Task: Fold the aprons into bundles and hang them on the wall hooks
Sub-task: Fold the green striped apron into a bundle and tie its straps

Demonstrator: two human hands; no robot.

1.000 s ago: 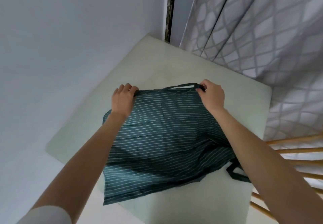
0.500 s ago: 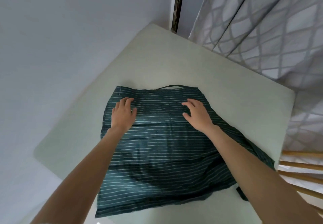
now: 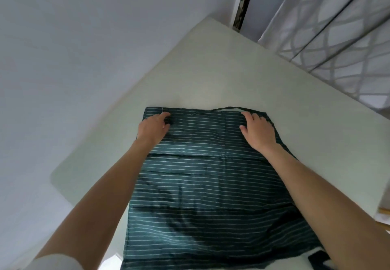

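The dark green striped apron (image 3: 202, 181) lies spread flat on the pale tabletop (image 3: 211, 65). My left hand (image 3: 153, 127) and right hand (image 3: 257, 131) press its far corners, fingers flat, grasping nothing.

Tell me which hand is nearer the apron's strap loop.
Right. The right hand lies just below the strap loop at the apron's far edge; the left hand rests near the far left corner.

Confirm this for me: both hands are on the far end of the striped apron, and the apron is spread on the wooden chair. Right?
Not quite. The head view shows the apron spread on the pale table, not a chair. The left hand and right hand do rest on its far end.
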